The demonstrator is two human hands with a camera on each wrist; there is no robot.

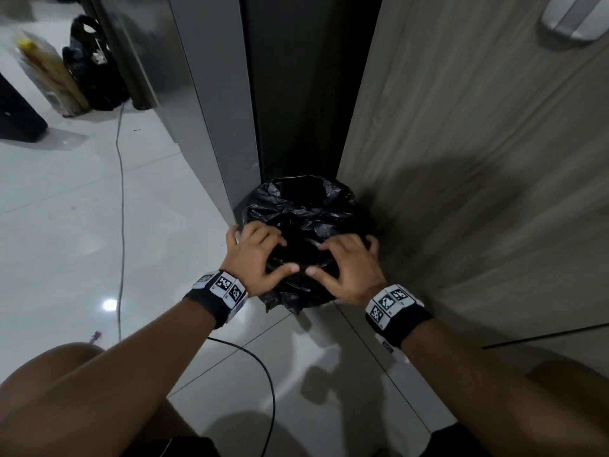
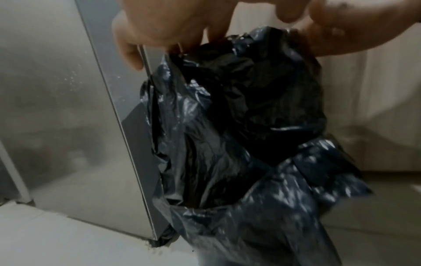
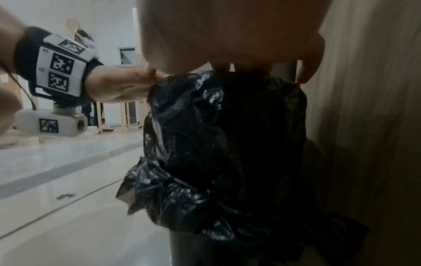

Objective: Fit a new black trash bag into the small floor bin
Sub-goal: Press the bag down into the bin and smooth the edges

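The black trash bag [image 1: 306, 206] [image 2: 227, 126] [image 3: 216, 135] lines the small floor bin, and its top edge is folded down over the rim and hangs crumpled outside. Only a strip of the bin's grey wall [image 3: 205, 252] shows below the bag. My left hand [image 1: 257, 255] [image 2: 159, 27] grips the near-left part of the bag's rim, fingers curled over it and thumb outside. My right hand [image 1: 349, 268] [image 3: 227, 32] grips the near-right part the same way. The two thumbs almost meet at the front.
The bin stands in a narrow corner between a grey appliance panel [image 1: 211, 94] on the left and a wood-grain cabinet door [image 1: 461, 159] on the right. A thin grey cable [image 1: 120, 192] and a black cable [image 1: 263, 374] lie on the white tiles. Bags [image 1: 95, 70] stand far left.
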